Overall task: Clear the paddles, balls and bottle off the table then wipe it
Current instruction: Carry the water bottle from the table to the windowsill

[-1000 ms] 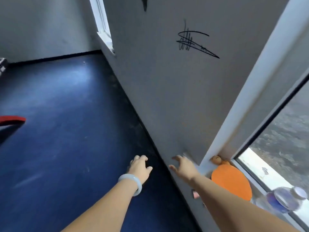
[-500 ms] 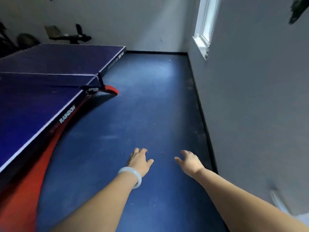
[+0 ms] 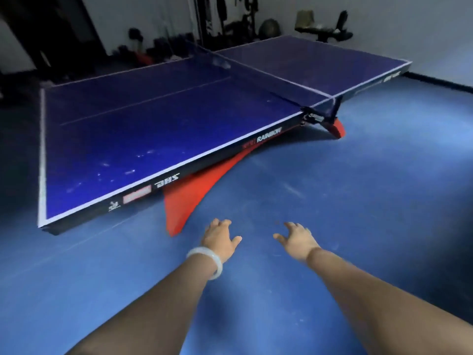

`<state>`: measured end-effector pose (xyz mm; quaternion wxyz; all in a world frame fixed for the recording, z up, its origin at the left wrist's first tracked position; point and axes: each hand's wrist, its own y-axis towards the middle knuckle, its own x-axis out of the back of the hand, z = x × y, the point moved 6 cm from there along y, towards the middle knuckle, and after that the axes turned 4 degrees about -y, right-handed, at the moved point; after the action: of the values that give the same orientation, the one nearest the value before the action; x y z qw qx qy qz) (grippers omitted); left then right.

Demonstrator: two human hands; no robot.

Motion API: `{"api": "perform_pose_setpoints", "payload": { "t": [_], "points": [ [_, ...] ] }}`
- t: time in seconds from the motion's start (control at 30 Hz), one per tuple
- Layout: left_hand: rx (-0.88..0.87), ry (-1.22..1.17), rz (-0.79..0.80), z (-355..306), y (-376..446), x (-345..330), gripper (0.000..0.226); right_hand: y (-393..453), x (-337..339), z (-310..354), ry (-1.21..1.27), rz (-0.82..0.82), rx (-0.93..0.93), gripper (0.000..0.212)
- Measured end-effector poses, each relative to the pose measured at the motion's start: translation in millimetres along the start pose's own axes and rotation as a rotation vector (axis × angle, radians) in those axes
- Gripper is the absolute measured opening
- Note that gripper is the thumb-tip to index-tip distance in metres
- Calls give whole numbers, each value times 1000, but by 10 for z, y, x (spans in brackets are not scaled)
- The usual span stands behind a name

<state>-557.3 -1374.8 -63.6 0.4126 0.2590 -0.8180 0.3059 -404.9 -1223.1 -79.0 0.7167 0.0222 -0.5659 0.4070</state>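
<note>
Smooth, faintly glossy blue table (image 3: pixel 158 129) top with pale smudges, smooth translucent bangle (image 3: pixel 207 260), scuffed matt blue floor (image 3: pixel 358 201)

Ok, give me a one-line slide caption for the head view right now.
Both hands, left and right, reach forward, holding nothing, above the blue floor beside the table.

We see two bare forearms, with no sleeves reaching into view. Our left hand (image 3: pixel 222 237) has a smooth, pale, milky-white bangle (image 3: pixel 206 261) round the wrist, thick and rounded, slightly translucent, a little blurred. Our right hand (image 3: pixel 297 239) and its wrist carry nothing. We make out no rings or watch on either hand.
</note>
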Motion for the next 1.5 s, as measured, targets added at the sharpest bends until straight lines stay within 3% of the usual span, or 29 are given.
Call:
{"api": "perform_pose_setpoints", "payload": {
  "t": [0.43, 0.87, 1.13, 1.5],
  "points": [
    [567, -79, -160, 2143, -1287, 716, 69, -286, -1082, 2427, -265, 217, 545, 64],
    [758, -198, -254, 4665, -2200, 1887, 73, -1052, -2749, 5100, -331, 343, 692, 65],
    [805, -219, -253, 5874, -2118, 2518, 75, -1089, -3345, 6515, -386, 397, 799, 65],
    [865, -236, -279, 7631, -1022, 3788, 78, 114, -3880, 8813, -455, 363, 841, 70]
  ]
}}
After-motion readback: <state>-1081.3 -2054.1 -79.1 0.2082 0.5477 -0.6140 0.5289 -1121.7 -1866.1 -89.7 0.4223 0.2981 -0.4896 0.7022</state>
